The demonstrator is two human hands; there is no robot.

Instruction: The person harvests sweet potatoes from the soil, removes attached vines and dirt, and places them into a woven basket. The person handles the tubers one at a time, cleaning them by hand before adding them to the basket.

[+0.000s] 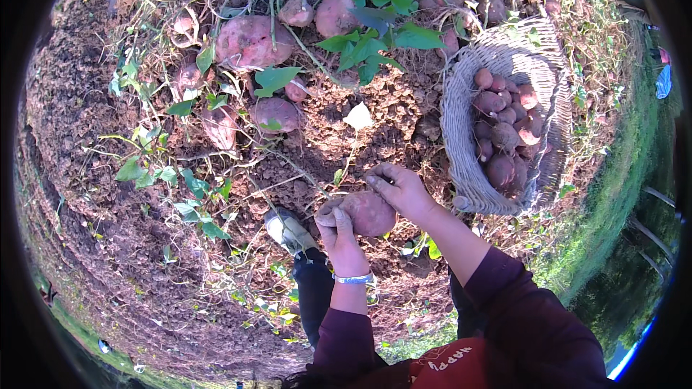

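Note:
A reddish sweet potato point(370, 214) is held in my left hand point(343, 235), thumb on top, at its left end. My right hand point(399, 190) is at the potato's upper right, its thumb and fingertips pinched close together; whether something small is between them cannot be told. A thin vine stem reaches down to the left hand. Ahead on the soil lie large sweet potatoes point(254, 43) among green leaves and vines. To the right stands a wicker basket point(458, 119) holding several smaller sweet potatoes point(505, 136).
My shoe point(289, 231) rests on the soil left of my left hand. Vines with leaves point(197, 210) trail over the clods at left. A pale dry leaf point(358, 116) stands out ahead. Grass point(611, 216) borders the soil at right, beyond the basket.

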